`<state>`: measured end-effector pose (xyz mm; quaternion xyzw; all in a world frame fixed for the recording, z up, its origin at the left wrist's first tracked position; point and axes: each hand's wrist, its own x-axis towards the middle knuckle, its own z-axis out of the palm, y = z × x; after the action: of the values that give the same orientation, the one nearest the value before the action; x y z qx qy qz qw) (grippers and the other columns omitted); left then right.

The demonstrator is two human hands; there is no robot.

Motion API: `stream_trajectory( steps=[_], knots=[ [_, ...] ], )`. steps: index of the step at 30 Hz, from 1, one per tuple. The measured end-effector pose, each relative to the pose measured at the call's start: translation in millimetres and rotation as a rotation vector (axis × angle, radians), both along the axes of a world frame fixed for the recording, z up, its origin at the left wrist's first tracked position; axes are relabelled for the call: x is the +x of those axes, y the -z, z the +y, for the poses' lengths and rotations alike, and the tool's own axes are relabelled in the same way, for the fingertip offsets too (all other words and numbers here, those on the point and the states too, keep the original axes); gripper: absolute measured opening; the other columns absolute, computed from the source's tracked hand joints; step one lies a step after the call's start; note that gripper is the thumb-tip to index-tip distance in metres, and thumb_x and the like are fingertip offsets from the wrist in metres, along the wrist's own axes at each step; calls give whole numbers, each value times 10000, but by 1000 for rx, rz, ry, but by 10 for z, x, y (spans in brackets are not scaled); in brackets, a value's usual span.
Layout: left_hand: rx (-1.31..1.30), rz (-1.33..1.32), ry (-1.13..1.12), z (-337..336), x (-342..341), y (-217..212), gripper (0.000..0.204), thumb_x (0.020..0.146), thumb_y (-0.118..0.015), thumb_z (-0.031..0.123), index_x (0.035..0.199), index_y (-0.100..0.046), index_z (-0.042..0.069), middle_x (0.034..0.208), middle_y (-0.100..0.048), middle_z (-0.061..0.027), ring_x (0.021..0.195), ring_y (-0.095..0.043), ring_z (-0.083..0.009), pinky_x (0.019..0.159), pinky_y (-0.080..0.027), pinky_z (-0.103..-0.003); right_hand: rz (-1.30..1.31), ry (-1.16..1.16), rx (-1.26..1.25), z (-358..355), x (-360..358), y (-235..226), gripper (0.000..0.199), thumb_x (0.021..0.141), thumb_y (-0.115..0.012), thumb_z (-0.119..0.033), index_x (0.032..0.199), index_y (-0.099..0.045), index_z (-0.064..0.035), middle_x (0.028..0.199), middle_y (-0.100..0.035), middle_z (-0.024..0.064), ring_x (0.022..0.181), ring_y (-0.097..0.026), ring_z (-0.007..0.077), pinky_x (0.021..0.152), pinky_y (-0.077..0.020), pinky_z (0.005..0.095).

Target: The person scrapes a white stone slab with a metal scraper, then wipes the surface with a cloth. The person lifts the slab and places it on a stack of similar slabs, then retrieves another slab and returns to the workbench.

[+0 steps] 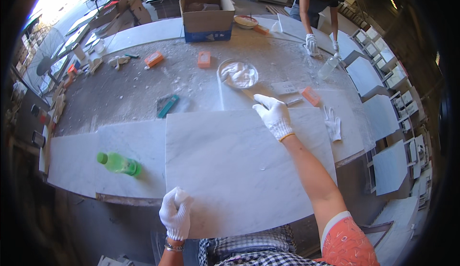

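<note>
A white, grey-veined marble slab [239, 170] lies in front of me, its near edge jutting toward my body. My left hand [175, 214], in a white knit glove, is closed at the slab's near left corner, gripping its edge; the fingertips are partly hidden. Over the slab's far edge reaches my gloved right hand [274, 116], open, with thumb and forefinger apart. Just beyond its fingers is a flat wooden stick [249, 94]. A round bowl of white paste [239, 74] sits past that. An empty white glove [332, 123] rests right of the slab.
A green bottle [120, 164] stands left. Orange blocks [311, 96] and a teal-handled tool [168, 106] lie on the dusty table. Behind is a cardboard box [207, 17]. At the far right a co-worker's gloved hand [312, 44] works near a clear bottle [328, 67].
</note>
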<state>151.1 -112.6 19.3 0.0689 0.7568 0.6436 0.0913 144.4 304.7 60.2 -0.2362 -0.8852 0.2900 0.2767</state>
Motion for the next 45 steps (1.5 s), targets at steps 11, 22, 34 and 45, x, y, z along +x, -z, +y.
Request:
stream_trajectory(
  steps=[11,22,34,45],
  knots=[
    [-180,53,-18,-4,-1,-15,325,836,-838,35,1136,-716,6,989,-753,-79,847,-680,-144,806,-565,-296,-172,61,110,155,-324,-133,361,909,-781,-300,1223,-781,-124,1177,-766,143,1084,-724,344,915,-569,424],
    [-165,54,5,-20,-6,0,284,886,-796,31,1155,-710,6,975,-743,-70,828,-660,-125,769,-554,-285,-229,75,170,103,-309,-182,352,895,-793,-294,1212,-788,-140,1133,-771,127,1034,-729,337,876,-572,424],
    [-3,55,29,33,-5,-115,332,931,-734,-34,1255,-681,18,952,-725,-20,797,-646,-87,725,-565,-260,-7,-52,269,-632,519,-288,319,885,-808,-118,1201,-776,-81,959,-736,126,845,-715,315,745,-556,387],
    [206,-125,-76,-511,526,-225,279,991,-679,-17,1267,-644,2,1038,-736,-74,829,-683,-117,688,-566,-266,-53,-358,-64,-2139,1763,-269,345,849,-799,47,1191,-755,31,848,-688,127,713,-657,206,659,-531,318]
  ],
)
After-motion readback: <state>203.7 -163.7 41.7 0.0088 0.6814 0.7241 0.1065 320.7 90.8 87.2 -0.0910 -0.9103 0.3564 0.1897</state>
